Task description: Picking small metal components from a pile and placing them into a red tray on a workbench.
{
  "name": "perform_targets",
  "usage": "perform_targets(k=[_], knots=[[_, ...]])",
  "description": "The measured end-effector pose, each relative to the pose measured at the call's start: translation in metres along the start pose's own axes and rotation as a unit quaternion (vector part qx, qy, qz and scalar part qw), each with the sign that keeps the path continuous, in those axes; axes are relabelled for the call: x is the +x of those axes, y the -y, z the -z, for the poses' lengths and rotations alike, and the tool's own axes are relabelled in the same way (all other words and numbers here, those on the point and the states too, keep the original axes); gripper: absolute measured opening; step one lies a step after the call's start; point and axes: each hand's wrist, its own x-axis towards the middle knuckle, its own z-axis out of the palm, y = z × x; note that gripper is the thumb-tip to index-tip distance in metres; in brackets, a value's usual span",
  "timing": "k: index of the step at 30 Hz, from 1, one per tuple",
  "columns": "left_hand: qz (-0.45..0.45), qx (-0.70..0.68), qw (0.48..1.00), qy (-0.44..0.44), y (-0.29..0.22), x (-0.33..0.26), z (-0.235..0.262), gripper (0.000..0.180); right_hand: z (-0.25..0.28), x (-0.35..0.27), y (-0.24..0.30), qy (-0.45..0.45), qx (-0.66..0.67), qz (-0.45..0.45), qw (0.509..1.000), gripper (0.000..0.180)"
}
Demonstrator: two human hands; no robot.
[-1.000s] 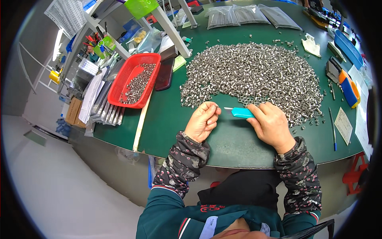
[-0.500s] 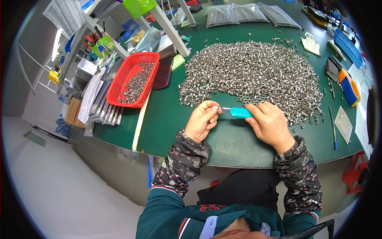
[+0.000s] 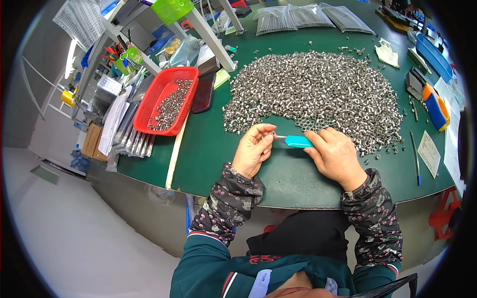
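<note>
My right hand (image 3: 339, 158) is closed around the teal handle of a small knife (image 3: 297, 142), its short blade pointing left. The blade tip meets the fingertips of my left hand (image 3: 252, 151). Between that thumb and forefinger a small metal ring (image 3: 274, 134) is pinched, partly hidden by the fingers. Just beyond both hands spreads a wide heap of small silvery metal rings (image 3: 318, 84) on the green table (image 3: 298, 176). Some rings at the heap's near edge stand on end, showing their round openings.
Left of the heap, a red plastic basket (image 3: 140, 116) holds more metal rings, beside a dark tray (image 3: 203, 94). Plastic bags of parts (image 3: 295, 19) lie at the far edge. A pen (image 3: 415, 159), a card (image 3: 429, 154) and an orange-and-blue tool (image 3: 437, 110) lie at right.
The knife has turned in my right hand, so its blade now looks narrower. Its handle has shifted slightly left. My left hand keeps its pinch in nearly the same place.
</note>
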Motion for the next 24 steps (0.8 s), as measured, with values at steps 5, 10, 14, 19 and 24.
perform_targets(k=[5,10,14,19,24], knots=[[0.004,-0.016,1.000,0.007,0.003,0.002,0.005,0.014,0.000,0.000,0.001,0.008,0.008,-0.008,1.000,0.026],[0.001,-0.037,0.998,0.041,0.004,0.002,0.005,0.013,0.000,0.000,0.001,0.011,0.011,-0.011,1.000,0.025],[0.010,-0.027,0.998,0.054,0.006,0.003,0.009,0.013,0.000,0.000,0.002,0.017,0.022,-0.017,0.999,0.024],[0.012,-0.039,0.998,0.049,0.006,0.002,0.008,0.013,0.000,0.000,0.003,0.017,0.025,-0.020,0.999,0.023],[0.020,-0.025,0.999,0.010,0.002,-0.001,0.001,0.012,0.000,0.000,0.004,0.021,0.019,-0.023,0.999,0.024]])
